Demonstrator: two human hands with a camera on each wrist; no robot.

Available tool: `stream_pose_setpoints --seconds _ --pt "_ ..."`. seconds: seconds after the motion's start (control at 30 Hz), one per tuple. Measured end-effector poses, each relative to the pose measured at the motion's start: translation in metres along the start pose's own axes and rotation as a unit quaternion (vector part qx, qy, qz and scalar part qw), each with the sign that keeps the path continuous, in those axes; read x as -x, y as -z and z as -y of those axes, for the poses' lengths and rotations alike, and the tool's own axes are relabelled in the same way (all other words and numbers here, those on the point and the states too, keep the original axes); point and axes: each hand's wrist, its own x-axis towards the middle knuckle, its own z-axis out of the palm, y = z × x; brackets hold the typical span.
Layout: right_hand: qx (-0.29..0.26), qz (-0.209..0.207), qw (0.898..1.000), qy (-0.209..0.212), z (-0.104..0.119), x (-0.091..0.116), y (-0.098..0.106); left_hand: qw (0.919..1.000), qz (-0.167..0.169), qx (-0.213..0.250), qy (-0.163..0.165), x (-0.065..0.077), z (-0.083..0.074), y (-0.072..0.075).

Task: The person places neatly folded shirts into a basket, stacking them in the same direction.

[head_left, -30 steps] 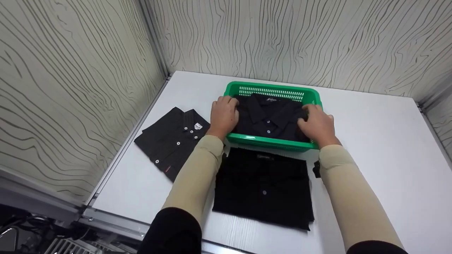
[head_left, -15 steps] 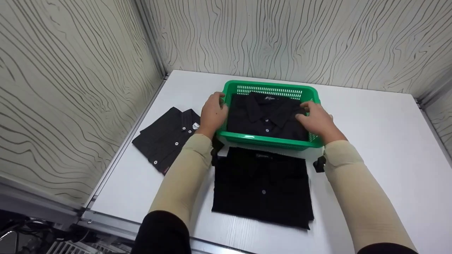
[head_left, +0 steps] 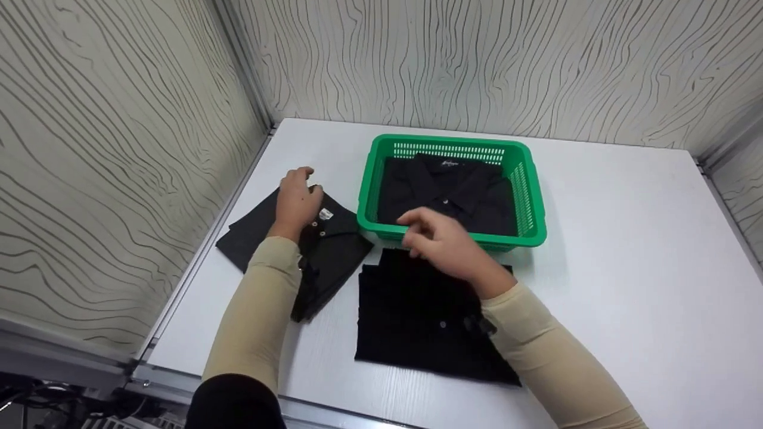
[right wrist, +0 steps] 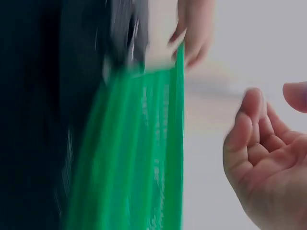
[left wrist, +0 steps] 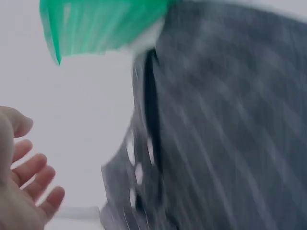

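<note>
A green basket (head_left: 453, 143) holds a folded dark shirt (head_left: 477, 208) with its collar up front. To its left lies a folded dark grey button-up shirt (head_left: 340, 256), also large in the left wrist view. My left hand (head_left: 296, 199) is over that grey shirt near its collar, fingers loosely bent and holding nothing. My right hand (head_left: 441, 241) hovers by the basket's front rim, fingers half bent with nothing between them; in the right wrist view the right hand (right wrist: 268, 163) stands apart from the basket wall. A folded black shirt (head_left: 411, 316) lies in front of the basket, partly hidden by the right forearm.
The white table (head_left: 626, 238) meets patterned wall panels (head_left: 465, 65) at the back and left. A metal frame edge (head_left: 197, 381) runs along the table's front, with cables (head_left: 47, 387) below at the left.
Both hands have left the basket's ends and moved left. The left is now over the grey shirt, the right at the basket's front rim. The shirt in the basket stays there.
</note>
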Motion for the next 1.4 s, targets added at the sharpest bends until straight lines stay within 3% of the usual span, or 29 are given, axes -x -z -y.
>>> stream_pose_setpoints --seconds 0.07,0.17,0.33,0.43,0.53,0.67,0.93,1.1,1.2,1.27,1.4 --pt "-0.054 0.045 0.997 -0.017 0.001 0.000 -0.024 0.9993 -0.005 -0.026 0.027 0.000 0.016 0.007" --pt "-0.138 0.100 0.983 -0.066 -0.005 0.000 -0.056 0.9961 -0.009 -0.056 0.067 0.002 0.039 0.015" --pt "-0.305 0.137 0.931 -0.148 -0.017 0.001 -0.098 0.9885 0.026 -0.096 0.113 0.010 0.073 0.026" --pt "-0.383 0.126 0.896 -0.184 -0.024 0.001 -0.117 0.9832 0.067 -0.113 0.127 0.017 0.087 0.031" --pt "-0.430 0.099 0.874 -0.205 -0.029 0.000 -0.130 0.9777 0.105 -0.120 0.137 0.022 0.094 0.033" --pt "-0.477 0.051 0.853 -0.206 -0.033 -0.007 -0.142 0.9733 0.125 -0.122 0.148 0.025 0.099 0.034" --pt "-0.551 -0.032 0.810 -0.199 -0.041 -0.015 -0.155 0.9682 0.124 -0.136 0.169 0.027 0.100 0.042" --pt "-0.567 -0.037 0.800 -0.191 -0.044 -0.022 -0.158 0.9648 0.121 -0.137 0.189 0.028 0.103 0.047" --pt "-0.561 -0.026 0.801 -0.207 -0.046 -0.026 -0.159 0.9643 0.125 -0.134 0.192 0.028 0.105 0.046" --pt "-0.545 -0.018 0.808 -0.222 -0.048 -0.027 -0.160 0.9647 0.127 -0.132 0.189 0.028 0.105 0.046" --pt "-0.496 -0.008 0.834 -0.240 -0.047 -0.031 -0.161 0.9655 0.128 -0.129 0.187 0.027 0.105 0.046"
